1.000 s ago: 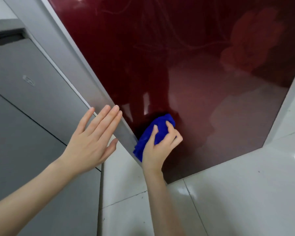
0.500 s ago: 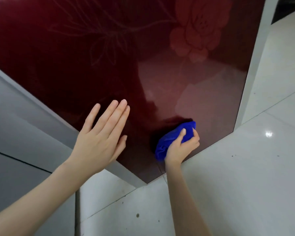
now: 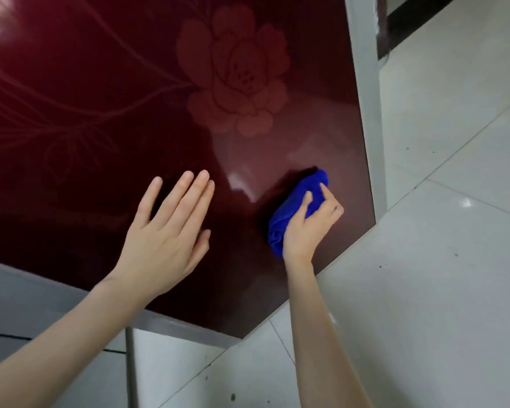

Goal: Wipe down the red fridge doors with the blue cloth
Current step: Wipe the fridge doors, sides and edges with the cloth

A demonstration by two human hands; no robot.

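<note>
The right hand point(image 3: 308, 231) is gripping the soft, probably light blue cloth point(image 3: 289, 214), bunched against the slick, glossy red fridge door point(image 3: 130, 98); the left hand point(image 3: 162, 240) is lying beside it, fingers point(image 3: 189, 195) straight.

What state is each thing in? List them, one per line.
door: shut, glossy, reflecting light.
cloth: bunched, pressed on door near its right edge.
right hand: grips cloth.
left hand: fingers straight, flat on door.
floor: glossy tiles, dark specks.
</note>
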